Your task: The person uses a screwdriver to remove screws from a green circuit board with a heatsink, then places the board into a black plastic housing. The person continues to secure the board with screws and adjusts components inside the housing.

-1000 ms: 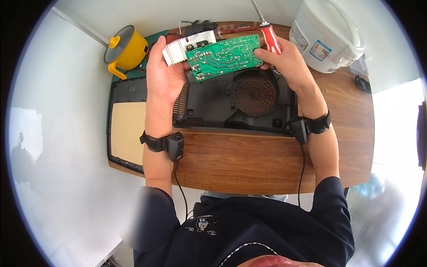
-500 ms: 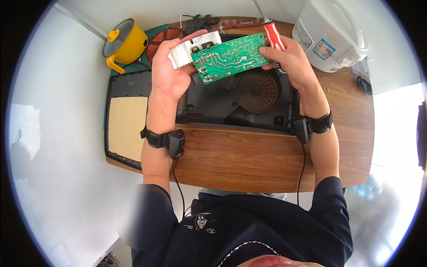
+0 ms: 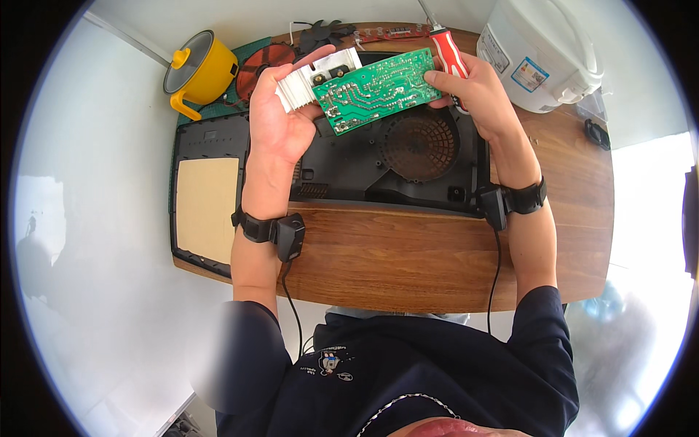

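Note:
I hold a green circuit board (image 3: 378, 91), solder side up, with both hands above a black plastic housing (image 3: 338, 156). A finned silver heat sink (image 3: 295, 89) is joined to the board's left end, and my left hand (image 3: 280, 120) is closed round it, thumb and a finger along its edges. My right hand (image 3: 477, 95) pinches the board's right end between thumb and fingers. That same hand also grips a red-and-white screwdriver (image 3: 449, 54), its shaft pointing away from me. The fingers under the board are partly hidden.
A flat black panel with a beige sheet (image 3: 207, 211) lies left on the wooden table (image 3: 408, 255). Behind stand a yellow pot (image 3: 204, 69) and a white appliance (image 3: 539, 58). A red ring-shaped part (image 3: 266, 69), black fan blade (image 3: 324, 35) and red strip board (image 3: 393, 34) lie at the back.
The board's right end has risen slightly, and the screwdriver has shifted a little in my right hand. Both hands keep their hold; the view has moved slightly.

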`<state>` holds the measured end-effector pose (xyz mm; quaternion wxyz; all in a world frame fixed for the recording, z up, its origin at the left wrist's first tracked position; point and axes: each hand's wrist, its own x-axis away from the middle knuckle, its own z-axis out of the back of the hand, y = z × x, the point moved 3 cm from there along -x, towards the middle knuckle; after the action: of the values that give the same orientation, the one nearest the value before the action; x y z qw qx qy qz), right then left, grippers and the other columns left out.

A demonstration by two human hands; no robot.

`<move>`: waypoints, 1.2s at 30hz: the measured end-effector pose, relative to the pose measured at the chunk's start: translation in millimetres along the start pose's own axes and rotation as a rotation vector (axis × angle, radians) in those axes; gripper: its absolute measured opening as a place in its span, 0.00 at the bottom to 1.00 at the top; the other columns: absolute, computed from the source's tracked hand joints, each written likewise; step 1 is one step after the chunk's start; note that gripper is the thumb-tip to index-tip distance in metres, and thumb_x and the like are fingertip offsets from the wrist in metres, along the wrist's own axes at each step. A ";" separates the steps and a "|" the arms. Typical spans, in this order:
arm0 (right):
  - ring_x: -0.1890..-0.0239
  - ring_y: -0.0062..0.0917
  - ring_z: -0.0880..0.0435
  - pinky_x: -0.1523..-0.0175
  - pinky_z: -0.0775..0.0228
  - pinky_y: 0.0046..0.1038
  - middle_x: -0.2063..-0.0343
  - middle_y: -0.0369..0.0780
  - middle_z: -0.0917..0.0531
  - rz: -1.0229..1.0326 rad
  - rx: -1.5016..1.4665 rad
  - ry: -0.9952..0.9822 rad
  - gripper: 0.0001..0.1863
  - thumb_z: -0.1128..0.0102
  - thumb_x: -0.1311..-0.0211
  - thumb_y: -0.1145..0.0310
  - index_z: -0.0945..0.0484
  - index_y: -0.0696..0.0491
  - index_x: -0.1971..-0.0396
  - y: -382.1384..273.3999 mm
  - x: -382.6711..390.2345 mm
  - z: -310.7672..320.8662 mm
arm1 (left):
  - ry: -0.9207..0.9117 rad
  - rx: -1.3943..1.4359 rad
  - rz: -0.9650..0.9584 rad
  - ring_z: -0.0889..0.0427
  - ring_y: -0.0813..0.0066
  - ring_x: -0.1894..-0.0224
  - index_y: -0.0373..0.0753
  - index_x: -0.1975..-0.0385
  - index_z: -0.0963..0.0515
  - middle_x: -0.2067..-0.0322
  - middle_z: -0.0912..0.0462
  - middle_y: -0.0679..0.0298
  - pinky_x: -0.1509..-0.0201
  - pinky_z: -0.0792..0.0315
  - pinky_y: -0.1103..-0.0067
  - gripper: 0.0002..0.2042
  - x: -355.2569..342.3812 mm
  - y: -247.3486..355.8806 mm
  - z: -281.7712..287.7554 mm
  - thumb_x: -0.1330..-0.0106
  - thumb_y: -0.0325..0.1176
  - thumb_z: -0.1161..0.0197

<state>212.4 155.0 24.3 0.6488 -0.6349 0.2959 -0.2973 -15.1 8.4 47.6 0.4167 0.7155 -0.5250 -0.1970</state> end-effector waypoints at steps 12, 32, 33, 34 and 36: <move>0.59 0.23 0.13 0.57 0.15 0.25 0.60 0.42 0.14 0.006 0.004 0.005 0.17 0.29 0.35 0.68 0.19 0.63 0.53 4.1 -1.1 3.1 | 0.020 -0.008 -0.017 0.23 0.53 0.33 0.24 0.32 0.30 0.34 0.23 0.46 0.26 0.32 0.62 0.30 2.1 -2.2 -4.0 0.26 0.40 0.58; 0.57 0.21 0.14 0.54 0.14 0.27 0.59 0.39 0.14 0.055 -0.018 -0.030 0.16 0.28 0.35 0.68 0.19 0.62 0.53 -8.4 3.3 2.3 | -0.048 -0.063 -0.085 0.16 0.63 0.43 0.33 0.35 0.23 0.42 0.15 0.56 0.37 0.24 0.68 0.32 1.3 6.1 -2.9 0.22 0.55 0.56; 0.57 0.21 0.14 0.54 0.14 0.27 0.59 0.39 0.14 0.057 -0.026 -0.031 0.16 0.28 0.35 0.68 0.19 0.62 0.52 -9.3 3.8 2.0 | -0.059 -0.056 -0.070 0.15 0.64 0.44 0.33 0.34 0.23 0.42 0.15 0.56 0.37 0.24 0.68 0.34 0.6 5.8 0.4 0.21 0.58 0.56; 0.57 0.21 0.14 0.54 0.14 0.27 0.59 0.39 0.14 0.060 -0.033 -0.032 0.16 0.28 0.35 0.68 0.19 0.62 0.52 -10.1 4.0 2.3 | -0.070 -0.048 -0.055 0.15 0.64 0.44 0.34 0.34 0.23 0.42 0.15 0.56 0.37 0.25 0.69 0.35 -0.7 4.5 3.2 0.21 0.61 0.56; 0.57 0.21 0.14 0.54 0.14 0.26 0.59 0.39 0.14 0.063 -0.041 -0.027 0.16 0.28 0.35 0.68 0.19 0.62 0.52 -11.4 4.1 3.4 | -0.070 -0.050 -0.053 0.17 0.63 0.43 0.34 0.34 0.24 0.43 0.15 0.57 0.37 0.26 0.68 0.39 -3.1 1.6 6.9 0.23 0.66 0.56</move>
<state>217.5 153.9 35.7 0.6487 -0.6424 0.3129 -0.2621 -22.1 8.4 44.5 0.4105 0.7111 -0.5152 -0.2458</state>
